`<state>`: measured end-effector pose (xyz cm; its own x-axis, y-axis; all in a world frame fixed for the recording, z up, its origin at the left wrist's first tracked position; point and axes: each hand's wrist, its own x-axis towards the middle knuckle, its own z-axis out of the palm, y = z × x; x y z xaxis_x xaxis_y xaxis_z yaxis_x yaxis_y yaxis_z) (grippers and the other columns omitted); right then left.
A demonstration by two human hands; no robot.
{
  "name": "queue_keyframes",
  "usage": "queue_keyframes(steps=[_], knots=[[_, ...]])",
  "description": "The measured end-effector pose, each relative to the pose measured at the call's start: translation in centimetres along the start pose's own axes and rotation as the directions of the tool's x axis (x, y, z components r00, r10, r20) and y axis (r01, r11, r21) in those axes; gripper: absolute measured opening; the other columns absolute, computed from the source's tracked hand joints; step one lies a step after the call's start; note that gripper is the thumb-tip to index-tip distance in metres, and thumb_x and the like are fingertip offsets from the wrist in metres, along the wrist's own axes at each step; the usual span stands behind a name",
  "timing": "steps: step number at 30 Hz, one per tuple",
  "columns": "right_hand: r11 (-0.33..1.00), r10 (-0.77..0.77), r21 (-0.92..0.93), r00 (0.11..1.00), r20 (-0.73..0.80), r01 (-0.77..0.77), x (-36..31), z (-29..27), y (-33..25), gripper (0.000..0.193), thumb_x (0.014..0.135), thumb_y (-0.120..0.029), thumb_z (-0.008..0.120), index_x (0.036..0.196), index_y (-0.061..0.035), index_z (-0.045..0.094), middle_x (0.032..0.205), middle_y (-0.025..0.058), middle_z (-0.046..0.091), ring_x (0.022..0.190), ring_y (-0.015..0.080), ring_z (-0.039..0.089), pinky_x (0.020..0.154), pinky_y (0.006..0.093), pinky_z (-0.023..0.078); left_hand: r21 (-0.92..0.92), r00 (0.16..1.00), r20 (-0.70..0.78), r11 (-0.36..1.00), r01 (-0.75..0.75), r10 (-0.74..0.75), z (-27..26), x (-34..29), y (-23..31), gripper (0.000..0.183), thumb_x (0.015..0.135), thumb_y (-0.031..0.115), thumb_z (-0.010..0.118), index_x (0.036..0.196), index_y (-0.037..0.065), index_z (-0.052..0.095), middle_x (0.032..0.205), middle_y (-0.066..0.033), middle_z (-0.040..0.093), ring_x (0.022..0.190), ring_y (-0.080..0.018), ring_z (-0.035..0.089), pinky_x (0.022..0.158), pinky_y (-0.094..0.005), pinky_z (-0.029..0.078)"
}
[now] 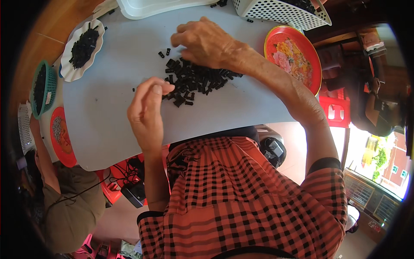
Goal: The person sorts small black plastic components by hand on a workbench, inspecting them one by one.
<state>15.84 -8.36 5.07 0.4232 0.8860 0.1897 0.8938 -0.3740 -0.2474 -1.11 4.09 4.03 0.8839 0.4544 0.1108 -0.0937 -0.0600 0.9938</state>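
Observation:
A loose pile of small black plastic pieces (202, 80) lies on the grey table in front of me. My left hand (145, 110) is at the pile's near left edge, thumb and fingers pinched together. Black pieces lie right by its fingertips, and I cannot make out what is in the pinch. Over the far side of the pile is my right hand (205, 43), back up and fingers curled to the left. Its fingertips are partly hidden, so anything in them does not show. Two loose black pieces (164, 53) lie between the hands, apart from the pile.
A scalloped white dish (98, 48) of black pieces stands far left, near a green basket (51, 86). A red floral tray (318, 64) lies right, below a white perforated basket (263, 13). A white tray (138, 11) sits at the back. Another person's arm (45, 162) reaches in at left.

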Motion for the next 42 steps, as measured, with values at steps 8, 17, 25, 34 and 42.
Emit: queue_keyframes(steps=[8, 17, 25, 34, 42], knots=[[0.971, -0.047, 0.235, 0.997, 0.056, 0.033, -0.4, 1.0, -1.0, 0.018, 0.074, -0.005, 0.062, 0.092, -0.0011, 0.065, 0.079, 0.0119, 0.063, 0.076, 0.0311, 0.062, 0.069, 0.0381, 0.05, -0.11, 0.996, 0.043, 0.991, 0.081, -0.077, 0.2, 0.7, -0.9, 0.021, 0.093, 0.014, 0.052, 0.097, -0.004, 0.061, 0.081, -0.0074, 0.065, 0.08, -0.013, 0.058, 0.08, -0.0275, 0.045], [0.753, 0.215, 0.638, 0.976, -0.006, -0.162, -3.5, -0.7, -2.8, 0.022, 0.071, -0.007, 0.062, 0.091, -0.0023, 0.07, 0.072, 0.011, 0.065, 0.064, 0.0194, 0.061, 0.064, 0.03, 0.051, 0.477, 0.912, 0.142, 0.78, -0.404, 0.385, 2.3, 1.1, -1.7, 0.028, 0.084, -0.004, 0.057, 0.111, 0.001, 0.057, 0.091, -0.0133, 0.061, 0.083, -0.027, 0.061, 0.07, -0.0347, 0.05], [0.54, 0.367, 0.76, 0.913, 0.175, -0.363, -6.2, -1.7, -3.3, 0.02, 0.078, -0.014, 0.063, 0.093, -0.0027, 0.072, 0.067, 0.008, 0.065, 0.062, 0.0113, 0.058, 0.059, 0.0275, 0.048, 0.497, 0.9, 0.241, 0.75, -0.437, 0.364, 3.7, 0.2, -1.5, 0.017, 0.089, 0.003, 0.055, 0.105, -0.001, 0.058, 0.088, -0.0133, 0.064, 0.076, -0.0251, 0.062, 0.065, -0.0328, 0.05], [0.899, 0.414, 0.292, 0.849, -0.328, -0.325, -8.1, -3.1, 4.7, 0.012, 0.079, -0.01, 0.062, 0.084, -0.0025, 0.069, 0.07, 0.0107, 0.067, 0.061, 0.0165, 0.064, 0.062, 0.0281, 0.053, -0.314, 0.918, 0.359, 0.904, 0.291, -0.171, 4.5, -0.8, -1.5, 0.021, 0.092, 0.009, 0.053, 0.106, -0.005, 0.058, 0.086, -0.0127, 0.067, 0.073, -0.0156, 0.059, 0.071, -0.0287, 0.047], [0.973, 0.036, 0.23, 0.977, -0.213, 0.015, -3.4, 1.0, 5.3, 0.017, 0.076, -0.003, 0.061, 0.092, -0.0033, 0.066, 0.081, 0.0121, 0.064, 0.076, 0.0311, 0.063, 0.07, 0.0384, 0.05, -0.372, 0.876, 0.435, 0.844, 0.386, -0.209, 5.1, -1.3, -1.8, 0.019, 0.09, 0.007, 0.055, 0.106, -0.004, 0.057, 0.087, -0.0126, 0.066, 0.077, -0.0155, 0.06, 0.072, -0.0292, 0.048]])
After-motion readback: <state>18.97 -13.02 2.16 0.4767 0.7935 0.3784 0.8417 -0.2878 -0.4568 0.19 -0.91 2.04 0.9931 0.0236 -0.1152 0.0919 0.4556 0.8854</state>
